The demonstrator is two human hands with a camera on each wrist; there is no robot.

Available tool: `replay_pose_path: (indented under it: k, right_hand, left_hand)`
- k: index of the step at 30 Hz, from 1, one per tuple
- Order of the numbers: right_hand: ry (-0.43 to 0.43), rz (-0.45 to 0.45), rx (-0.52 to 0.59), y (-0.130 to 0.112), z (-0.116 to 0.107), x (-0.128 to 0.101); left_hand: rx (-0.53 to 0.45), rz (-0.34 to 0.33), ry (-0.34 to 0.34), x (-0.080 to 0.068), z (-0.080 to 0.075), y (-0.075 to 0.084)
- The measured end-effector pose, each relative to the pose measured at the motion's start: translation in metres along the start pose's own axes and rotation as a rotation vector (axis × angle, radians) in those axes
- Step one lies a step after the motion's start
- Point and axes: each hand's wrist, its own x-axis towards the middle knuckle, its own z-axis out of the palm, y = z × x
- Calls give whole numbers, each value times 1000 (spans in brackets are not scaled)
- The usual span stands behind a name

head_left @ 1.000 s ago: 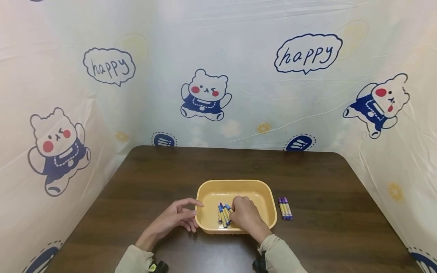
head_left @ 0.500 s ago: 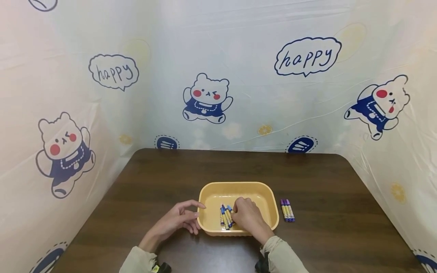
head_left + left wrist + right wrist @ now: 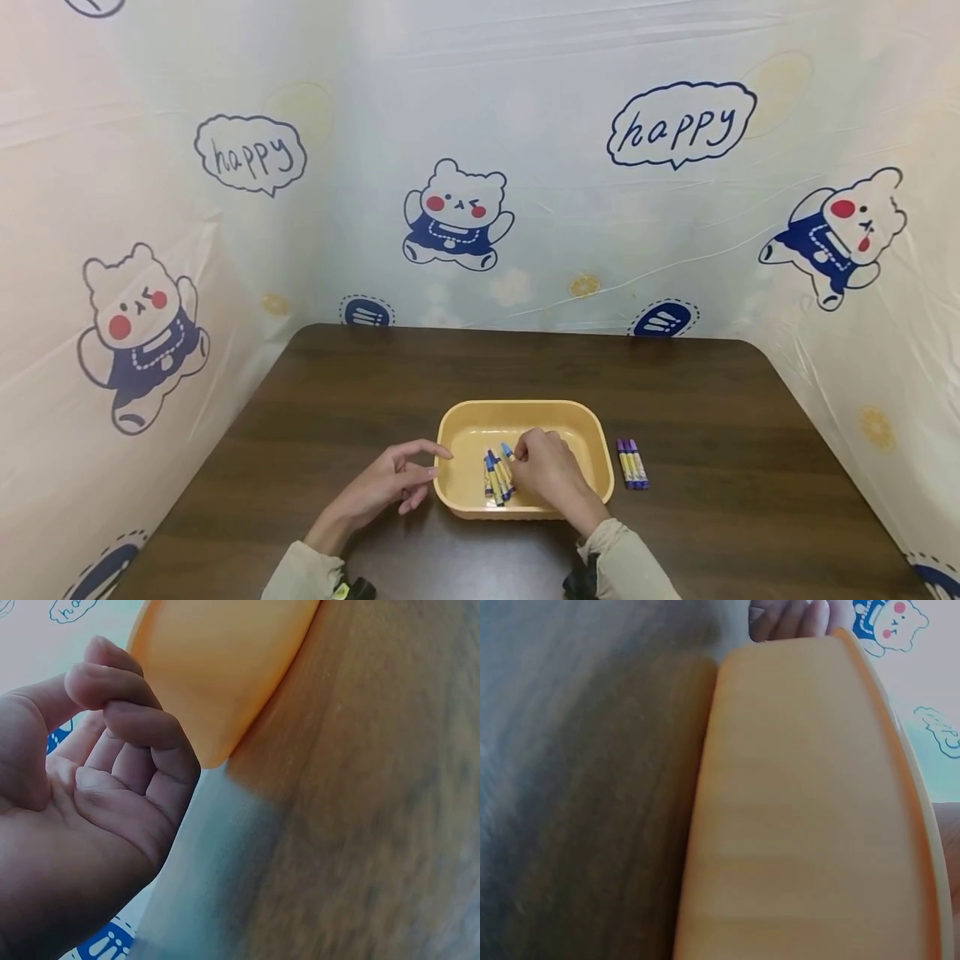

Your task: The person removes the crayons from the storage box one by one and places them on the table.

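Note:
A yellow plastic basin (image 3: 525,410) sits on the table, with several yellow-wrapped, blue-tipped crayons (image 3: 496,477) bunched inside it. Over the basin floor, my right hand (image 3: 551,473) pinches a light-blue-tipped crayon (image 3: 507,451) beside that bunch; its lower part is hidden by the fingers. My left hand (image 3: 386,483) holds the basin's left end, index finger over the rim and thumb against the outside. In the left wrist view, the curled fingers (image 3: 142,724) lie by the basin wall (image 3: 225,667). The right wrist view is filled mostly by the basin's outer side (image 3: 802,802).
Right of the basin, three purple-tipped crayons (image 3: 632,464) lie side by side on the dark wooden table (image 3: 360,375). A curtain (image 3: 547,208) printed with bears stands behind the table and along both sides.
The right hand has shifted slightly to the right, and the light-blue-tipped crayon at its fingers has moved away from the bunch. The left hand stays at the basin's left end, its lower fingers curled in more.

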Motion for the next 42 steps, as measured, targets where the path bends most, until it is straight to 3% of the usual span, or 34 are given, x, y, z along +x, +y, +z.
replay_pose_path:
  k: [8, 26, 32, 38, 42]
  right_hand:
    - [8, 36, 41, 3, -12, 3]
    - [64, -7, 35, 7, -30, 5]
    - [139, -20, 46, 13, -50, 1]
    - [167, 50, 130, 31, -74, -5]
    - [193, 87, 91, 51, -91, -9]
  left_hand:
    - [12, -13, 21, 2, 3, -2]
    - [34, -60, 41, -1, 2, 1]
    - [20, -51, 26, 0, 2, -3]
    - [14, -27, 18, 1, 1, -3]
    - [18, -21, 25, 1, -1, -1]
